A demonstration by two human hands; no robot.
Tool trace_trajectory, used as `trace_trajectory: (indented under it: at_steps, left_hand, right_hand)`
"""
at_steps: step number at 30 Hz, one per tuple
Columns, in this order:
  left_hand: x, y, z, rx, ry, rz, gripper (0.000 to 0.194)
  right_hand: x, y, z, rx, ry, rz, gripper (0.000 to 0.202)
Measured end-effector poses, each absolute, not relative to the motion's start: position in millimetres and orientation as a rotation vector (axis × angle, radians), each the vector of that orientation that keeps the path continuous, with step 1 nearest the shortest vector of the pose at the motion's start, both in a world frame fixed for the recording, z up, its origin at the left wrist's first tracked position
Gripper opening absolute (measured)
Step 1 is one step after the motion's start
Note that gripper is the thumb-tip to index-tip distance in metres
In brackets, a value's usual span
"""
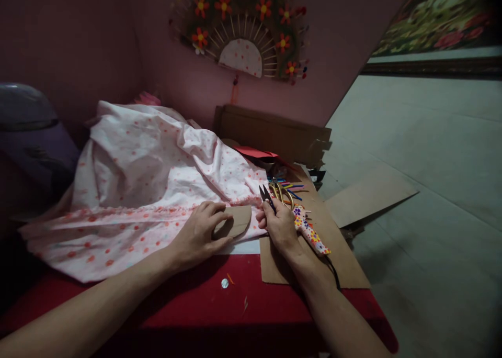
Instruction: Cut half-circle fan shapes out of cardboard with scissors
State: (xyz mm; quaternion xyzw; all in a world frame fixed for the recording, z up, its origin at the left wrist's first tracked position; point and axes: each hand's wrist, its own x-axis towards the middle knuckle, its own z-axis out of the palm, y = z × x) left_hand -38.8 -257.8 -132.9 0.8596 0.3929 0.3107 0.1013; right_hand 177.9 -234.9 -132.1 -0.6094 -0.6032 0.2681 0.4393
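Note:
My left hand (202,230) rests on a rounded piece of cardboard (239,221), its fingers curved over the piece's left part. The cardboard lies on white fabric with orange-red dots (145,159), which spreads in folds over the left and middle of the table. In my right hand (279,224) are small dark snips (266,194), their two pointed blades apart and aimed up and left. Just right of that hand lies a flower-patterned glue gun (309,231) with a black cord. Gold-handled scissors (281,193) lie behind the hand.
A brown cardboard sheet (349,264) covers the right side of the red table (188,300). Colored sticks (296,187) and red paper (257,152) lie behind. Upright cardboard (270,133) stands against the wall, below a flowered fan decoration (240,57). A small silver disc (225,283) lies in front.

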Motion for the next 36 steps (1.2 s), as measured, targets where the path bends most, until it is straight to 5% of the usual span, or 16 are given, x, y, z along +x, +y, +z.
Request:
trace_trajectory:
  at_steps: [12, 20, 36]
  left_hand:
    - [-41, -260, -143, 2.494, 1.165, 0.894, 0.036]
    - [-62, -253, -102, 1.581, 1.622, 1.423, 0.019]
    - [-51, -260, -125, 2.506, 1.334, 0.71, 0.021]
  right_hand:
    - [170, -253, -124, -1.093, -2.0, 0.361, 0.015]
    - [167, -252, -125, -0.973, -2.247, 0.325, 0.025]
    - [174, -240, -129, -0.968, -2.081, 0.699, 0.024]
